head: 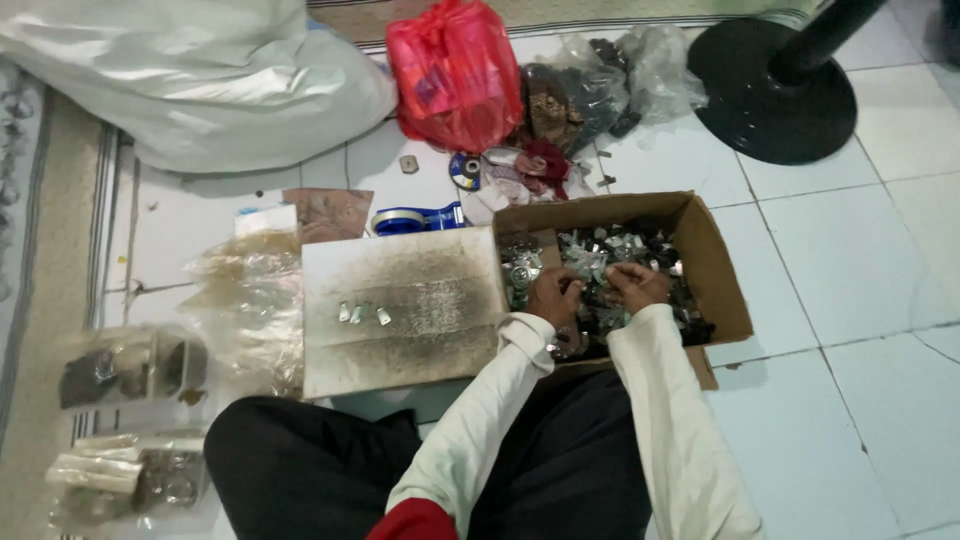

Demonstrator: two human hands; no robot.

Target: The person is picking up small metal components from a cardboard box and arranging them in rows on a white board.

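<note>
I sit on a tiled floor with both hands inside an open cardboard box [715, 262] full of small silvery metal pieces [610, 252]. My left hand [553, 296] is curled down into the pile near the box's left side. My right hand [634, 285] is bunched over the pieces in the middle. Whether either hand grips anything is hidden by the fingers. Left of the box lies a dirty white board [400, 305] with three small metal pieces [362, 314] on it.
A clear plastic bag [250, 300] lies left of the board, with more bagged parts [130, 365] at the far left. Behind are a red plastic bag [455, 75], a blue tape dispenser [415, 218], a big white sack [200, 80] and a black fan base [775, 90].
</note>
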